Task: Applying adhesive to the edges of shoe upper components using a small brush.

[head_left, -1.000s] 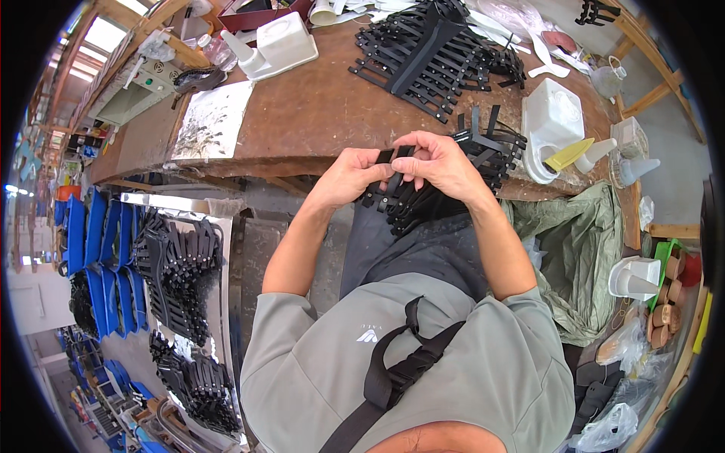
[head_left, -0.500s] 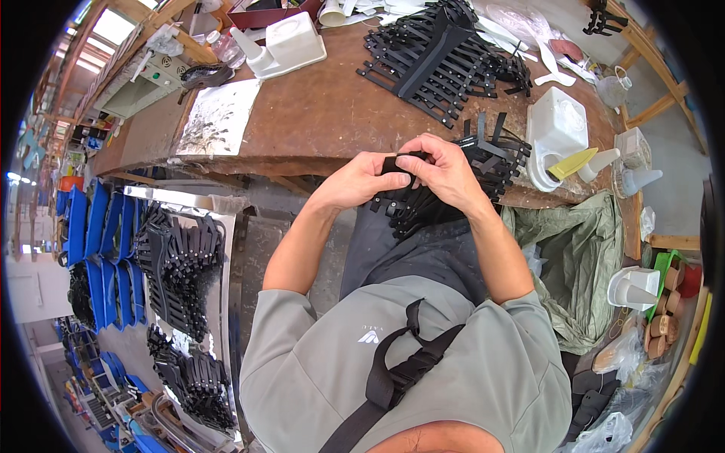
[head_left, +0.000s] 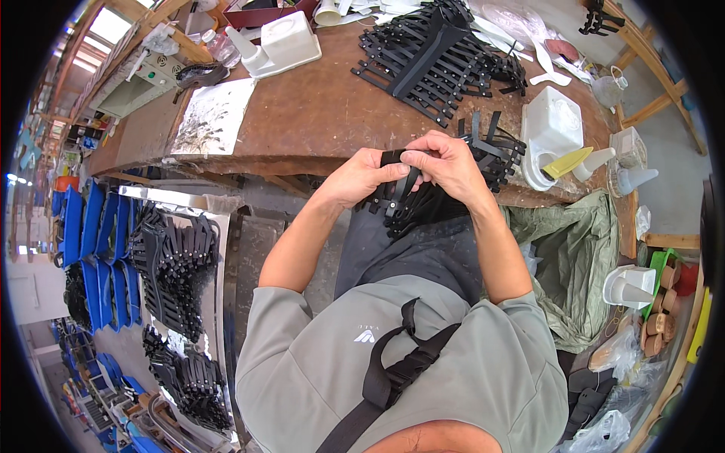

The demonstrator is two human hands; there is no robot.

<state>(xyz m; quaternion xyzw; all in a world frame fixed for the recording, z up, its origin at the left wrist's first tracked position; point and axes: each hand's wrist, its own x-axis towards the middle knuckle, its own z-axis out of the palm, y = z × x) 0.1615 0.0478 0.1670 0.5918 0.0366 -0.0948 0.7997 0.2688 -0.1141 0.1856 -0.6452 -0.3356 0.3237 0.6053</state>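
Over my lap, at the front edge of the bench, both hands are closed on one black strap (head_left: 392, 157). My left hand (head_left: 361, 178) pinches its left end between thumb and fingers. Close beside it, my right hand (head_left: 447, 169) grips the other end, thumb toward the left thumb. A narrower black strap hangs below the fingers; whether it is joined to the held one I cannot tell. Beneath my hands a bundle of black strapped pieces (head_left: 423, 215) lies on my thighs. More studded black straps (head_left: 495, 155) rest at the bench edge beside my right hand.
The brown bench (head_left: 302, 98) carries a pile of black strapped pieces (head_left: 423, 60), a white glue pot (head_left: 555, 124) with a yellow scraper (head_left: 568, 162), and another white pot (head_left: 287, 45). A green sack (head_left: 574, 272) stands at right. Left, a rack (head_left: 223, 264) holds black pieces.
My hands have drawn slightly apart, so more of the black strap shows between them. The narrow strap below the fingers has come into view. The whole view has shifted a little.
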